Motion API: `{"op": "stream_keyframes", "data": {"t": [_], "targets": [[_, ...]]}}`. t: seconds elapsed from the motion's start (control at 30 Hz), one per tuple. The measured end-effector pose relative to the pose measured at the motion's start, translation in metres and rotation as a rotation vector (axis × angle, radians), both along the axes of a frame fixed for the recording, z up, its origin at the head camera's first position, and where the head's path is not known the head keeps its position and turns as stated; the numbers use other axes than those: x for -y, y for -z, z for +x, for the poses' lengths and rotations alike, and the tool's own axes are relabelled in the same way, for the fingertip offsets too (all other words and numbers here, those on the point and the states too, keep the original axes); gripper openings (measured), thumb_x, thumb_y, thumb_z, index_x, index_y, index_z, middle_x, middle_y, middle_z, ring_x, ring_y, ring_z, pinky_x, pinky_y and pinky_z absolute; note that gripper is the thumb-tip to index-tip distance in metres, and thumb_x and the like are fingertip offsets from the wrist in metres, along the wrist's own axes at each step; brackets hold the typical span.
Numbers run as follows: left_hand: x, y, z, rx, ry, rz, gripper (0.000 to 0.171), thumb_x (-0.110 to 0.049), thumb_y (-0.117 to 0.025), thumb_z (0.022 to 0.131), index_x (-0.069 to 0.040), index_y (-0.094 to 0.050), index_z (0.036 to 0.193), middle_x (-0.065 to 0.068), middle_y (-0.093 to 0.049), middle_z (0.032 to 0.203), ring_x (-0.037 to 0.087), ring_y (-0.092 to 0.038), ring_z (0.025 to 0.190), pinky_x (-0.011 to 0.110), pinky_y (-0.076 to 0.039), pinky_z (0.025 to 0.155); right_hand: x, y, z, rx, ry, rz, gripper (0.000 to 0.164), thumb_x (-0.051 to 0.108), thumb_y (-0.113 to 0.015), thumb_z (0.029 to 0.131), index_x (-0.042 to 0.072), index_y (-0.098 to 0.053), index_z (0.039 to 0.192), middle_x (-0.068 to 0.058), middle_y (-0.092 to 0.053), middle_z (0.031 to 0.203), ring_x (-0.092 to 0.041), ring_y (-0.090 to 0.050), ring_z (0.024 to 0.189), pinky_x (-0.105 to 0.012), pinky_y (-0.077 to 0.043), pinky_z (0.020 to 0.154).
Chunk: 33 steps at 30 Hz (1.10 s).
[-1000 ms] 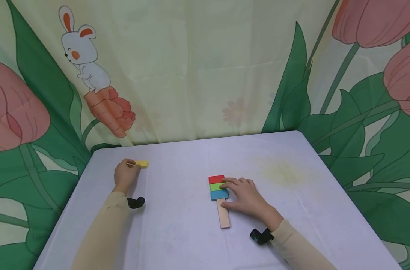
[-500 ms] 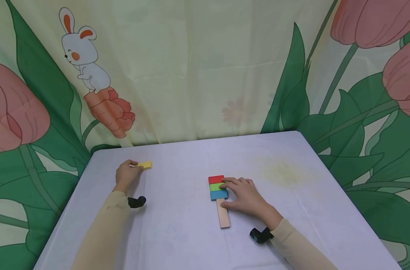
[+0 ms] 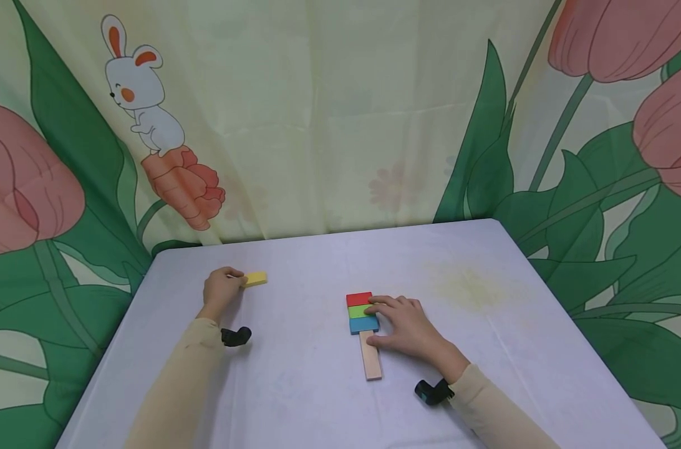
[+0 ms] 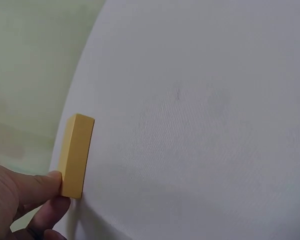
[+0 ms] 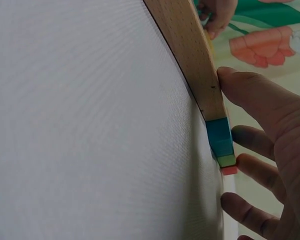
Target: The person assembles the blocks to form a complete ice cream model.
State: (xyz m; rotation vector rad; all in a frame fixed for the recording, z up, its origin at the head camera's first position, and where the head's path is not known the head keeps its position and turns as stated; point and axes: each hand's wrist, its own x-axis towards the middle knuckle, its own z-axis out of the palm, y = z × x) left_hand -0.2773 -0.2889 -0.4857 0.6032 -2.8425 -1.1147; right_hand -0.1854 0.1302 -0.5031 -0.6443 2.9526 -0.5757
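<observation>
My left hand (image 3: pixel 221 292) pinches one end of a yellow rectangular block (image 3: pixel 256 279) over the table's far left. In the left wrist view that block (image 4: pixel 79 155) juts out from between thumb and fingers. A red block (image 3: pixel 357 299), a green block (image 3: pixel 356 310) and a blue block (image 3: pixel 363 325) lie flat in a column near the middle. Below the blue one, a long plain wooden block (image 3: pixel 371 362) extends toward me. My right hand (image 3: pixel 412 329) is spread at their right side, fingertips at the colored blocks and thumb (image 5: pixel 235 80) on the wooden block.
The blocks lie on a white-covered table (image 3: pixel 307 386). Behind it hangs a curtain (image 3: pixel 329 125) printed with tulips and a rabbit. A black wrist camera (image 3: pixel 236 337) sticks out by the left wrist, another black camera (image 3: pixel 433 393) by the right.
My left hand has moved to the right with the yellow block, and more of the block shows. The right hand and the column of blocks have stayed in place.
</observation>
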Motion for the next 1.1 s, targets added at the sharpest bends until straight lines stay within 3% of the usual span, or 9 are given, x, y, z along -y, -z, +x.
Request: {"op": "stream_keyframes", "data": {"t": [0.57, 1.1], "targets": [[-0.038, 0.002, 0.002, 0.032, 0.103, 0.004, 0.025, -0.027, -0.074, 0.095, -0.006, -0.079, 0.107, 0.014, -0.075, 0.115, 0.029, -0.064, 0.104, 0.039, -0.048, 0.083, 0.0, 0.0, 0.0, -0.006, -0.008, -0.016, 0.06, 0.06, -0.078, 0.084, 0.033, -0.065, 0.136, 0.005, -0.052, 0.154, -0.031, -0.05, 0.136, -0.057, -0.036, 0.109], [-0.081, 0.005, -0.001, 0.013, 0.187, -0.005, 0.019, -0.027, -0.076, 0.093, -0.01, -0.082, 0.098, 0.008, -0.078, 0.102, 0.026, -0.068, 0.098, 0.037, -0.049, 0.079, 0.001, -0.002, 0.001, 0.009, -0.005, -0.022, 0.059, 0.059, -0.078, 0.083, 0.035, -0.065, 0.135, 0.004, -0.052, 0.154, -0.032, -0.049, 0.137, -0.058, -0.035, 0.11]]}}
